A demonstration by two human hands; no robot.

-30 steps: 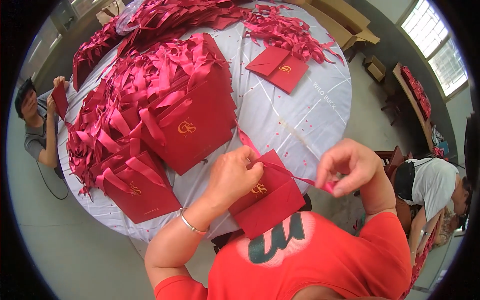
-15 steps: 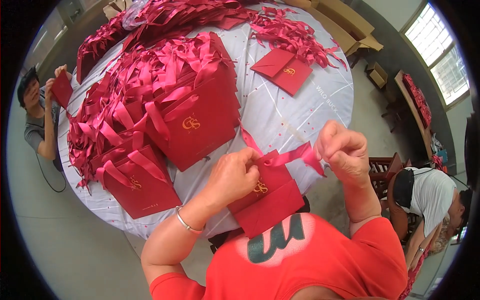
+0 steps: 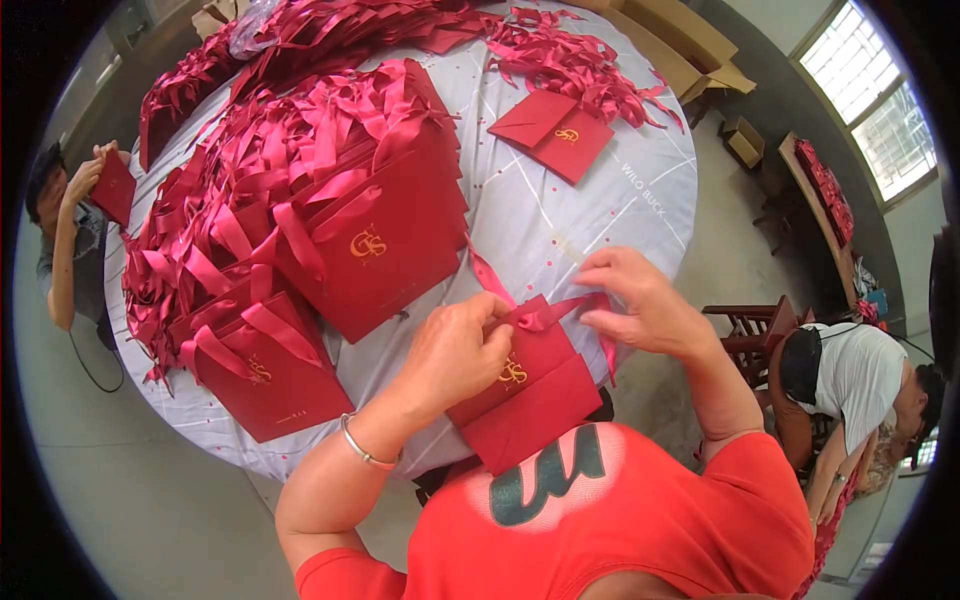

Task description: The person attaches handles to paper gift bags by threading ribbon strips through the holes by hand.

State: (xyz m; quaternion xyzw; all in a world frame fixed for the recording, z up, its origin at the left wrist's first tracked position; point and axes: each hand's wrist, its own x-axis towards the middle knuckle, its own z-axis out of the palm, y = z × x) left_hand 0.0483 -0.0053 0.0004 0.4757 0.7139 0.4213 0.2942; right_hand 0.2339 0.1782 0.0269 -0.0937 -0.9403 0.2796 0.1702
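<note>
A small red paper bag (image 3: 535,385) with a gold emblem lies at the table's near edge, against my shirt, its lower part folded. My left hand (image 3: 455,350) is closed at the bag's upper left edge, fingers and thumb pinched together there. A pink ribbon (image 3: 538,320) is looped through the bag's top, and one end stretches toward my right hand. My right hand (image 3: 645,305) is just right of the bag, with thumb and fingers spread apart around the ribbon's hanging end. Whether a fingertip touches that end is unclear.
Stacked red bags with ribbon handles (image 3: 375,245) crowd the left of the round table (image 3: 520,215). A flat folded bag (image 3: 555,135) and a ribbon heap (image 3: 580,70) lie farther off. One person (image 3: 65,240) holds a bag at far left; another (image 3: 855,385) bends at right.
My right hand has opened from a pinch and moved left and slightly down toward the bag. The ribbon's end now hangs lower. My left hand stays at the bag's edge.
</note>
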